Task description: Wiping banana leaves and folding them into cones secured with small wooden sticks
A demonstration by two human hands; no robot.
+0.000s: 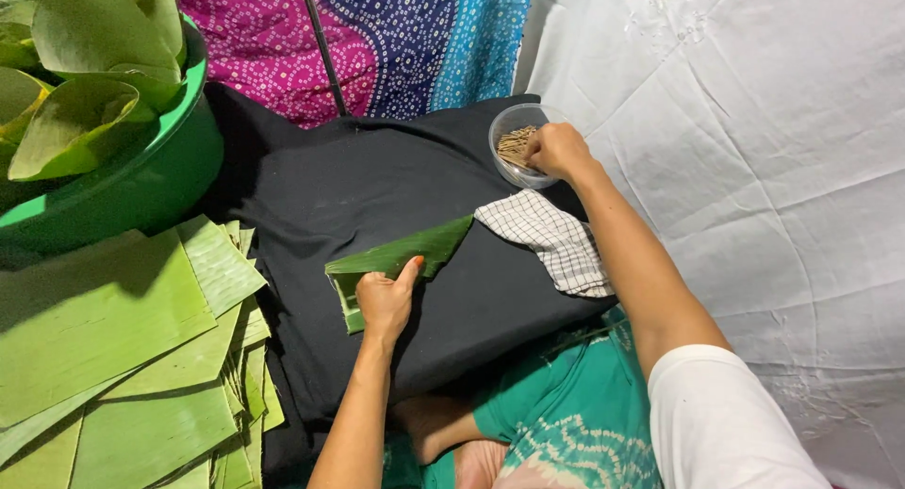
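left hand (384,302): fingers pinning folded leaf (401,256) on black cloth (377,183)
right hand (558,151): fingers bunched in clear bowl (504,131) of sticks (515,147)
checked cloth (551,236): beside leaf
cut leaves (123,357): stacked at left

A green folded leaf (401,256) lies on black cloth (377,178) beside a white black-checked rag (551,239).

My two hands: left hand (384,301), right hand (558,151). One folded leaf (401,256), one clear bowl (509,123) of many small sticks (515,148), uncountable. One checked cloth (551,239), one black cloth (377,187), one green tub (141,183). Near left, flat-leaf stack (113,357), too many to count.
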